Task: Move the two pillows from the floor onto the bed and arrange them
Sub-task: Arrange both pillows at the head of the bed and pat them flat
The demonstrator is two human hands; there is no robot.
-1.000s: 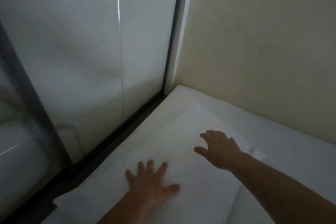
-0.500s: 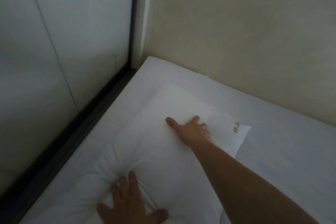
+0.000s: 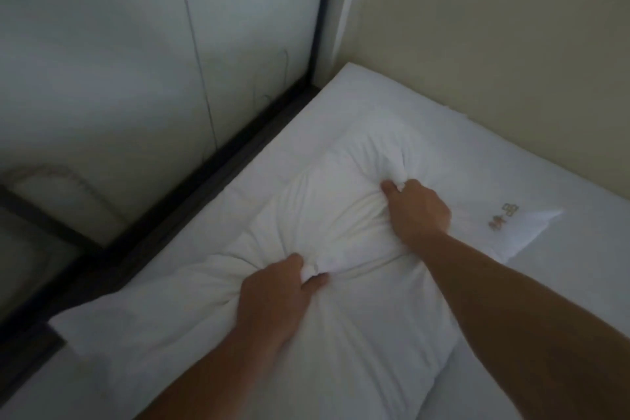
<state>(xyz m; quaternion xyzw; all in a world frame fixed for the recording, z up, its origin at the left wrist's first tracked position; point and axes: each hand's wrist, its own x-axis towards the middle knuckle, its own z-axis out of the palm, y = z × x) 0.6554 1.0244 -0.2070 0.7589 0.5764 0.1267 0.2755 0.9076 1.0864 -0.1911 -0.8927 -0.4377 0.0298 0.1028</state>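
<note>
What we can't make out around our hands

Our left hand (image 3: 276, 293) and right hand (image 3: 417, 211) bury their fingertips in bunched pillow (image 3: 358, 334) fabric; the small logo (image 3: 503, 222) just right of our right hand is too blurred to read, and both forearms leave the frame.

The bed (image 3: 562, 300) is boxed into a corner: the beige wall (image 3: 494, 44) closes off the upper right of the frame and the glass panel (image 3: 136, 61) with its dark frame (image 3: 204, 181) runs hard along the left edge, so nothing passes that way. The pillow (image 3: 341, 334) fills the middle, both hands bunched into it, with bare sheet open at the right and lower right. A narrow strip stays free toward the corner.
</note>
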